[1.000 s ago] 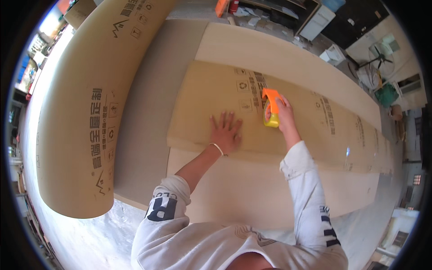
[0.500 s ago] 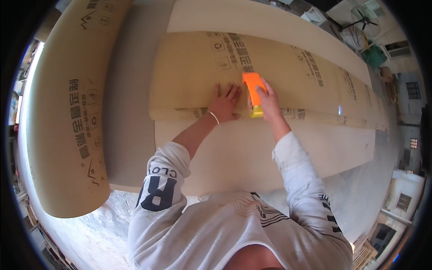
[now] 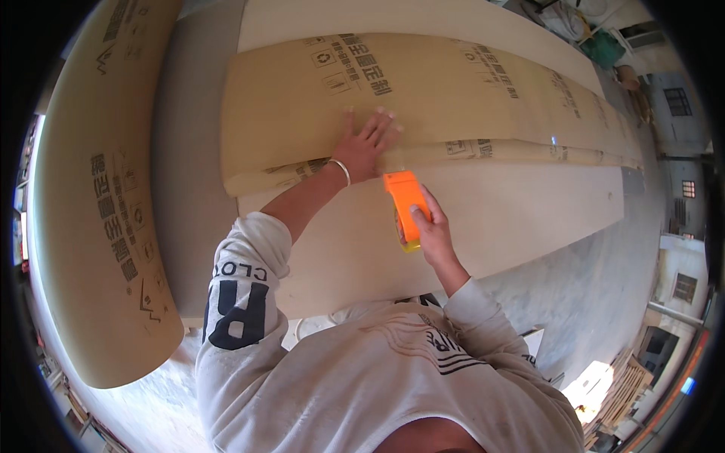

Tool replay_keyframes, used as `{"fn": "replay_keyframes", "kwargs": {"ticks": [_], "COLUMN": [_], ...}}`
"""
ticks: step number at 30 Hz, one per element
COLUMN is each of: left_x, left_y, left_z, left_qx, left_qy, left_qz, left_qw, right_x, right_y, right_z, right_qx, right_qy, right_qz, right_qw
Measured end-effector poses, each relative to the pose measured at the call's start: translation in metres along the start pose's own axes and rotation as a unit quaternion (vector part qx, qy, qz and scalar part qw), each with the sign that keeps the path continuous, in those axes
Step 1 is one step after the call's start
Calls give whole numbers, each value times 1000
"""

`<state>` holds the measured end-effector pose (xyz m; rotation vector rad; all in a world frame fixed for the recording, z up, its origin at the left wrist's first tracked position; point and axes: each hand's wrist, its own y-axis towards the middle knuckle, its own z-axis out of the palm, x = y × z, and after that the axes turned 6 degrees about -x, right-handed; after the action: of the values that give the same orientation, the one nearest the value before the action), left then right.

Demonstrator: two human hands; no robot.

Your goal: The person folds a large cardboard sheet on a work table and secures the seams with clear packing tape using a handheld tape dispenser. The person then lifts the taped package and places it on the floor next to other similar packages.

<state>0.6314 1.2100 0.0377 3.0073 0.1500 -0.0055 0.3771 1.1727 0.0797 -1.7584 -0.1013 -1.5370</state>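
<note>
My left hand (image 3: pixel 361 151) lies with fingers spread on a long bundle wrapped in printed brown kraft paper (image 3: pixel 430 98). A pale bangle circles that wrist. In my right hand (image 3: pixel 433 230) is an orange tape dispenser (image 3: pixel 405 198), its yellow tape roll partly hidden by the fingers. The dispenser's head is just below the bundle's near edge, close to my left hand. A short see-through strip of tape seems to run from it up to the paper, though it is faint. Along the near side, the paper's folded edge stands slightly loose.
Beneath the bundle lies a large pale board (image 3: pixel 521 204). A big roll of printed brown paper (image 3: pixel 75 249) lies at the left, beside a grey strip of surface (image 3: pixel 192 151). Wooden slats (image 3: pixel 623 392) are at the lower right, near a sunlit patch on the floor.
My right hand has brought the dispenser toward me, from over the bundle to below its near edge. My left hand stays on the paper. The whole view has shifted somewhat.
</note>
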Motion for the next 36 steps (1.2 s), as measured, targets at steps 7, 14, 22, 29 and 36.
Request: {"fn": "replay_keyframes", "kwargs": {"ticks": [7,14,22,29,36], "left_x": [11,17,25,18,1], "left_y": [18,11,8,20,9], "left_z": [16,34,37,-6,40], "left_qx": [83,24,14,137,19], "left_qy": [-26,-49,-22,-7,-89], "left_qz": [32,39,75,61,-32], "left_qw": [996,998,997,989,995], "right_x": [7,12,-20,-17,15], "right_y": [-5,-22,2,55,75], "right_z": [-1,-8,-10,12,57], "right_qx": [-14,-22,12,-16,-79], "right_qy": [-32,-34,-26,-151,-233], "right_qz": [6,-16,9,28,64], "right_qw": [999,999,1000,988,967]}}
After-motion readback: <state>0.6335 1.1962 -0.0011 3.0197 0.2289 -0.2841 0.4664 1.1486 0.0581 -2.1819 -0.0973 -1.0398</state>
